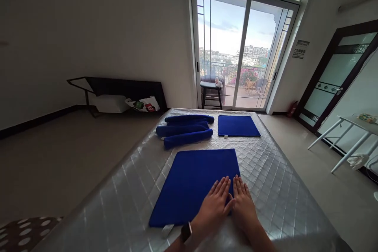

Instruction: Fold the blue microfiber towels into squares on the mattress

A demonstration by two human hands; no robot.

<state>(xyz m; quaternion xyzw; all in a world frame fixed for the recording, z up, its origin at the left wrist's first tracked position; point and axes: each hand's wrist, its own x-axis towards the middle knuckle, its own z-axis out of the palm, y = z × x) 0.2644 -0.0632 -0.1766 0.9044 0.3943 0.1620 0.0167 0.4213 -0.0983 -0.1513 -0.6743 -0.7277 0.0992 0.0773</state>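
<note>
On the quilted mattress (126, 193), the left hand (217, 201) and right hand (243, 204) are lying open (gripping nothing) along the right side of the flat blue cloth (195, 181), seemingly smoothing it, any next stroke calling for even pressure.

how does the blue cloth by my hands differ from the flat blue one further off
The near cloth lies by both hands, the left resting on it, while the far cloth lies untouched. The near cloth's white tag sticks out large; the far cloth's tag looks small. Both are plain blue and spread flat.
</note>
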